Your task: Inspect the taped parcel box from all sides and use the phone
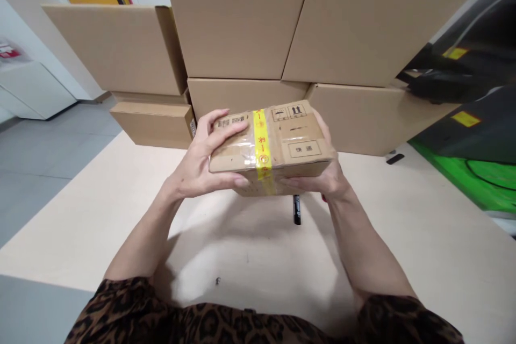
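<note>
A small taped cardboard box (237, 149) is held up over the table, tilted so its top and near side face me. Yellow tape with red print runs across its middle, and handling symbols are printed on its right part. My left hand (203, 156) grips the left end, with fingers over the top and the thumb along the near side. My right hand (328, 172) holds the right end, its thumb on the near side and most of its fingers hidden behind the box. Below the box a black marker (297, 209) lies on the table.
Large cardboard boxes (237, 21) are stacked along the far side of the pale table (250, 247). A flatter carton (155, 124) stands at the left. A small black object (395, 159) lies at the right, near a green surface (463, 177) and black bags (475, 48).
</note>
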`<state>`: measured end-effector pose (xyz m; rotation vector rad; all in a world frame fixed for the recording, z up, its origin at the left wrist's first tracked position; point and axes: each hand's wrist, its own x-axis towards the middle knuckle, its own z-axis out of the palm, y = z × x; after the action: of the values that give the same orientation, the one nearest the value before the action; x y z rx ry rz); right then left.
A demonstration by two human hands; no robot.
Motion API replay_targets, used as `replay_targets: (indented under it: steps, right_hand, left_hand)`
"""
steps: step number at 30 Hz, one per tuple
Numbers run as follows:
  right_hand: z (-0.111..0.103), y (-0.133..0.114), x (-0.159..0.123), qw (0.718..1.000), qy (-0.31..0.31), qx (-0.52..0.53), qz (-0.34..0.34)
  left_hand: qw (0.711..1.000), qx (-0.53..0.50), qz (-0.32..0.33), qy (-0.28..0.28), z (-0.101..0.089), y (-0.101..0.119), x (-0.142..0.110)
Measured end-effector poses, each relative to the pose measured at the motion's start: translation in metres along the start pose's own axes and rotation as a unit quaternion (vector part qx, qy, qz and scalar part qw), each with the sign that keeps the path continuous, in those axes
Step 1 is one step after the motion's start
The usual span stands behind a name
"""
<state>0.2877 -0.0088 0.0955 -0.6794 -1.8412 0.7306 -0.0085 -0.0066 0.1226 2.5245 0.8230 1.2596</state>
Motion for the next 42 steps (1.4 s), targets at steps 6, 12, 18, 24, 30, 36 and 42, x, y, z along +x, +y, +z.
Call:
replay_targets:
  steps: [6, 12, 18, 24, 30, 36, 42]
  right_hand:
    - [0.003, -0.010, -0.003, 0.988, -0.028, -0.151, 0.008]
    - [0.000, -0.007, -0.002, 0.975, -0.049, -0.218, -0.001]
    - [-0.014, 0.005, 0.003, 0.958, -0.092, -0.272, 0.001]
    - [0.000, 0.001, 0.000, 0.940, -0.084, -0.327, -0.041]
    - [0.005, 0.004, -0.002, 0.941, -0.077, -0.323, -0.063]
    - [0.027, -0.005, -0.003, 0.946, -0.041, -0.299, -0.119]
    - [0.003, 0.007, 0.001, 0.940, 0.003, -0.330, -0.084]
  left_hand:
    - [0.989, 0.099, 0.002, -0.105, 0.015, 0.009, -0.004]
    - [0.993, 0.074, 0.013, -0.092, 0.038, -0.010, -0.003]
    - [0.994, 0.043, -0.054, -0.082, 0.029, -0.012, -0.003]
    - [0.997, 0.009, 0.005, -0.073, 0.036, -0.011, -0.004]
    - [1.000, 0.018, -0.005, 0.012, 0.043, -0.014, -0.004]
    - [0.990, 0.006, 0.032, 0.135, 0.052, -0.017, -0.004]
    - [0.986, -0.041, 0.034, 0.159, 0.040, -0.020, 0.000]
